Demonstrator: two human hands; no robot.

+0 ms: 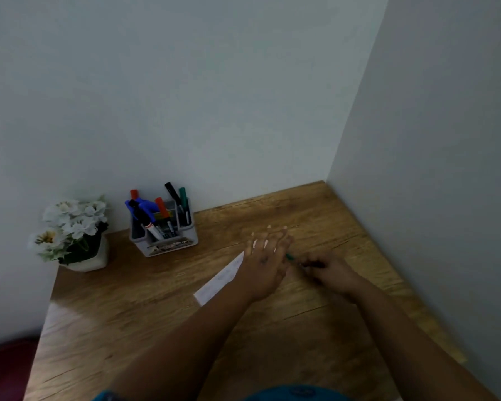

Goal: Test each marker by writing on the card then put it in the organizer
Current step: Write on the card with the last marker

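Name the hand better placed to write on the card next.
Right. The right hand already grips the green marker, its tip pointing toward the card, while the left hand lies flat on that card.

What I can't make out from the head view

My left hand (265,256) covers most of the card (219,280), so I can't read any marks on it; motion blur smears both hands, and the green marker (290,257) in my right hand (329,272) shows only its tip. The organizer (164,233) label is too small to read, and its compartments hide the markers' lower ends
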